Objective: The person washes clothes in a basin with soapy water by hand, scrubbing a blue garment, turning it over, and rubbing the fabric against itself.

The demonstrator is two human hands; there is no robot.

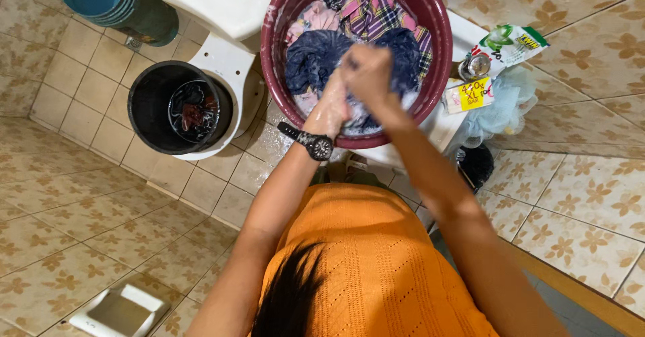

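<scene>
A maroon plastic basin (438,55) holds wet laundry: a plaid shirt (368,8), a pink cloth (316,18) and a dark blue garment (310,58). Both hands are pressed together over the near side of the basin. My left hand (330,105) is soapy, wears a black wristwatch and grips a fold of the dark blue garment. My right hand (368,71) is clenched in a fist on the same garment, just above the left hand. White suds lie around the cloth under the hands.
A black bucket (144,108) with dark water and cloth stands to the left on a white fixture (222,4). Stacked teal buckets (107,1) are at top left. A detergent bag (510,41), a yellow-labelled packet (470,95) and a pale blue mesh (508,105) lie right of the basin.
</scene>
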